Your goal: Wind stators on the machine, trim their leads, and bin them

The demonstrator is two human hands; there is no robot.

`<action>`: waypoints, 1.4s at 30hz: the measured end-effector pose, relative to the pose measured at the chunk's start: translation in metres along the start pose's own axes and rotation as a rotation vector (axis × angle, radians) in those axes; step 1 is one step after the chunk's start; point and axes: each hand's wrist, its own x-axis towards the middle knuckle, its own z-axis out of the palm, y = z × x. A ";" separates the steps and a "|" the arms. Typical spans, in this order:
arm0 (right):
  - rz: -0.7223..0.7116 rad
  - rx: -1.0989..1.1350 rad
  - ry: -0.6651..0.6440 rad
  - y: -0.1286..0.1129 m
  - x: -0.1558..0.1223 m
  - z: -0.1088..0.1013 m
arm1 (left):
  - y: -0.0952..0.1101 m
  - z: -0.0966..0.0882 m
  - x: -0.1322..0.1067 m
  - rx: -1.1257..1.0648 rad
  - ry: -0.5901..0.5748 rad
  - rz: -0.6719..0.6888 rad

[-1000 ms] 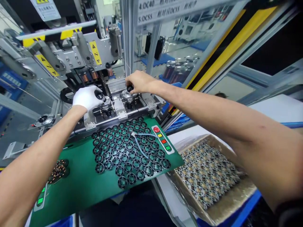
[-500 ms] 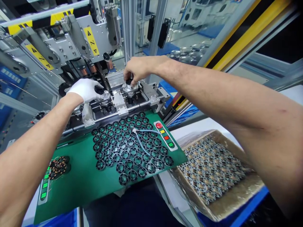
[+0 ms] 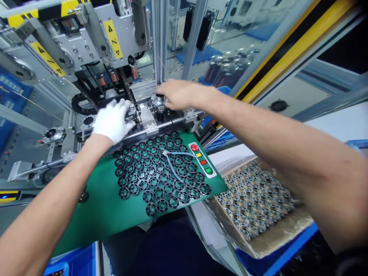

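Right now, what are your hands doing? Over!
Gloved left hand open, bare right hand blurred, both at metal fixtures. Black rings spread on green table. Blue tube across some rings.

We have rings (image 3: 163,178) on our table (image 3: 106,214) — the machine (image 3: 83,50) behind them, a button panel (image 3: 202,161) to their right. Right of the table sits a box (image 3: 283,232) of parts (image 3: 253,199).
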 end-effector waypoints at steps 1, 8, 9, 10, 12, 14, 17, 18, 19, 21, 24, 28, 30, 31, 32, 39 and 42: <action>0.000 0.021 0.016 -0.006 -0.012 0.010 | 0.005 0.010 -0.005 -0.032 -0.007 -0.009; 0.042 0.123 0.138 -0.025 -0.048 0.037 | -0.027 0.008 -0.020 -0.191 0.050 -0.047; 0.047 0.130 0.174 -0.026 -0.049 0.038 | -0.046 -0.002 -0.030 -0.173 0.114 -0.065; 0.052 0.136 0.205 -0.026 -0.050 0.038 | -0.068 -0.011 -0.042 -0.139 0.182 -0.097; 0.063 0.136 0.248 -0.028 -0.050 0.040 | -0.115 -0.025 -0.073 -0.058 0.274 -0.233; 0.077 0.127 0.271 -0.030 -0.051 0.041 | -0.158 -0.028 -0.105 0.009 0.232 -0.368; 0.096 0.112 0.259 -0.036 -0.052 0.043 | -0.195 -0.011 -0.138 0.023 0.081 -0.411; 0.103 0.108 0.254 -0.037 -0.052 0.043 | -0.199 -0.004 -0.144 0.014 0.054 -0.402; 0.110 0.104 0.254 -0.039 -0.052 0.042 | -0.201 0.003 -0.147 0.005 0.051 -0.397; 0.118 0.095 0.250 -0.041 -0.052 0.041 | -0.198 0.013 -0.150 -0.007 0.091 -0.412; 0.106 0.083 0.211 -0.042 -0.050 0.033 | -0.195 0.019 -0.153 -0.035 0.121 -0.435; 0.106 0.074 0.192 -0.060 -0.040 0.014 | -0.205 0.017 -0.163 -0.061 0.155 -0.455; 0.079 0.083 0.207 -0.083 -0.029 0.008 | -0.210 0.012 -0.164 -0.076 0.133 -0.455; 0.055 0.091 0.216 -0.097 -0.021 0.007 | -0.210 0.008 -0.161 -0.081 0.121 -0.455; 0.029 0.098 0.222 -0.113 -0.013 0.008 | -0.207 0.004 -0.157 -0.084 0.120 -0.455; -0.004 0.125 0.123 -0.179 0.020 0.034 | -0.110 0.007 -0.112 -0.096 0.248 -0.261; 0.043 0.127 0.178 -0.159 0.011 0.027 | -0.088 0.023 -0.102 -0.115 0.200 -0.239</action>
